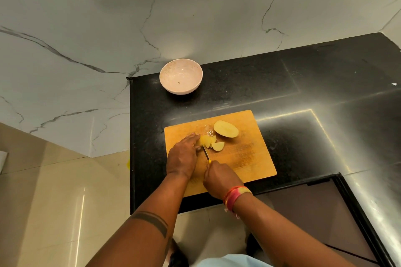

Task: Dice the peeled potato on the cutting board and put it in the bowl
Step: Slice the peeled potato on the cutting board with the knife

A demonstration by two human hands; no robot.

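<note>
Step in hand: slicing, by my reading; 1 half of the pale yellow peeled potato (205, 141) is being cut into half-round slices on the orange-brown rectangular wooden cutting board (245, 154), and no cross-cuts into dice show yet.
Left hand: the left hand (183, 156) lies over the piece being cut, fingers curved down onto it and steadying it at about 9 o'clock of the blade.
Right hand: the right hand (220, 177) is clenched round the yellow handle of the small knife (206, 154), at 6 o'clock of the slices.
Cut slices: a few half-round slices (217, 146) lean just beside the blade, at its 3 o'clock.
Uncut half: the other potato half (225, 129) lies cut face up near the board's 12 o'clock edge, apart from the hands.
Bowl: the round off-white bowl (181, 76) stands on the black speckled stone counter (303, 84), well apart at 11 o'clock of the board; it holds only a tiny speck.
Next move: likely finishing these slices, then turning them for crosswise cuts, with the left fingertips kept back from the edge.
Hard to make out: the left hand hides how much remains uncut; the blade is thin and partly covered; the knife handle is almost wholly inside the right fist.
</note>
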